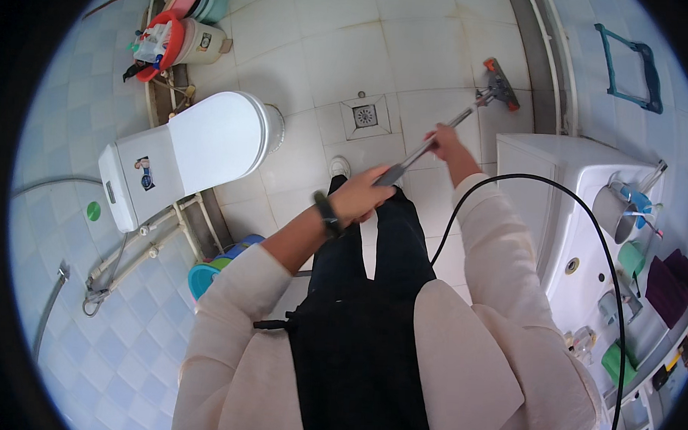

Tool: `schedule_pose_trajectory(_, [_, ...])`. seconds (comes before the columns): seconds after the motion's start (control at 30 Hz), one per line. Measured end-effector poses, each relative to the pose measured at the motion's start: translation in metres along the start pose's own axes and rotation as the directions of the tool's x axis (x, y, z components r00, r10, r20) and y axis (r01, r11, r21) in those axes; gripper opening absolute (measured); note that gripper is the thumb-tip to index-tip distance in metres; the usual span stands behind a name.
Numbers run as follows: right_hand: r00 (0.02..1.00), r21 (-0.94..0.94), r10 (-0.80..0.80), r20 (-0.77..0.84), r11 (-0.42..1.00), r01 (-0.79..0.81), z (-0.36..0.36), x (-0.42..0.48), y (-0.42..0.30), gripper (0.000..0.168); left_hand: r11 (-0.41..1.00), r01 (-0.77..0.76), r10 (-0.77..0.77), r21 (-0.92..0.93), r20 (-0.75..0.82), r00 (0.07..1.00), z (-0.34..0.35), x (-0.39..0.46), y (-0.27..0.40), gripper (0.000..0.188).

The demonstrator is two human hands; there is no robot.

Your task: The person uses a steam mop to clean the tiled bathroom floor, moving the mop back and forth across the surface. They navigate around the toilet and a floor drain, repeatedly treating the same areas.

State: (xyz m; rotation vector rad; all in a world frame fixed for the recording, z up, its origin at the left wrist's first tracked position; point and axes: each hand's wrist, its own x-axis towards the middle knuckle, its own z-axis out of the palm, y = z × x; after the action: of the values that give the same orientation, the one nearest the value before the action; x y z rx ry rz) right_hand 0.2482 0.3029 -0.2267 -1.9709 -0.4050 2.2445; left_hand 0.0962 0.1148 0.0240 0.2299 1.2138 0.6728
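Observation:
My left hand (360, 194), with a dark watch on its wrist, is closed around the grey grip end of a long-handled floor mop or brush (464, 114). Further along the pole, my right hand (444, 141) grips its metal shaft. The grey head (501, 84), orange at both ends, rests on the floor tiles near the right wall, beyond the white washbasin cabinet. A square metal floor drain (365, 116) lies to the left of the pole, ahead of my feet.
A white toilet (221, 142) with its lid down stands at left. Behind it are a red basin (176, 47) and a pale bucket (203, 41). At right is the washbasin (585, 223) with cups and cloths. A black cable (597, 209) arcs over my right arm. Pipes run along the right wall.

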Motion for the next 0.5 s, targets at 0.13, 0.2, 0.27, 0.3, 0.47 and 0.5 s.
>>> schedule_pose_trajectory(0.13, [0.955,-0.204,0.178,0.237,0.97,-0.13,0.054,-0.041,0.109,0.036,0.972,0.237,-0.231,0.003,-0.216,0.949,-0.021,-0.09,-0.036,0.056])
schedule_pose_trajectory(0.2, [0.927,-0.084,0.319,0.195,0.948,-0.308,0.087,-0.076,0.162,0.023,0.951,0.308,-0.286,0.027,-0.301,0.91,-0.029,-0.144,-0.057,0.056])
schedule_pose_trajectory(0.27, [0.877,0.022,0.447,0.178,0.889,-0.458,0.111,-0.112,0.197,0.011,0.927,0.354,-0.278,0.125,-0.404,0.871,-0.028,-0.194,-0.082,0.059])
schedule_pose_trajectory(0.3, [0.818,0.117,0.499,0.287,0.829,-0.547,0.115,-0.126,0.206,0.004,0.914,0.371,-0.262,0.165,-0.459,0.849,-0.026,-0.216,-0.094,0.064])
schedule_pose_trajectory(0.47, [0.643,0.044,0.642,0.419,0.692,-0.72,0.124,-0.195,0.246,0.004,0.976,0.045,0.056,0.214,-0.442,0.895,0.003,-0.298,-0.151,0.067])
schedule_pose_trajectory(0.5, [0.614,-0.028,0.703,0.358,0.666,-0.746,0.125,-0.202,0.252,0.005,0.982,0.052,0.04,0.184,-0.464,0.885,0.011,-0.311,-0.163,0.067])
